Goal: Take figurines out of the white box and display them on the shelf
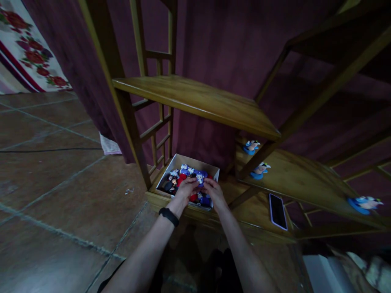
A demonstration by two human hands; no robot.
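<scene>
A white cardboard box (pixel 180 159) full of several small figurines sits on the bottom shelf of a wooden rack. Both my hands reach into it. My left hand (pixel 186 189), with a black band on its wrist, curls its fingers round a small blue and white figurine (pixel 200 177). My right hand (pixel 214 191) closes on the same figurine from the other side. Red, black and blue figurines lie under and beside my hands.
A phone (pixel 277 211) lies flat on the bottom shelf right of the box. Three blue figurines (pixel 251 146) (pixel 259 169) (pixel 363 202) stand on the middle shelf (pixel 299 179). An upper shelf (pixel 198 99) juts out overhead. Maroon curtain behind; tiled floor (pixel 61 183) left.
</scene>
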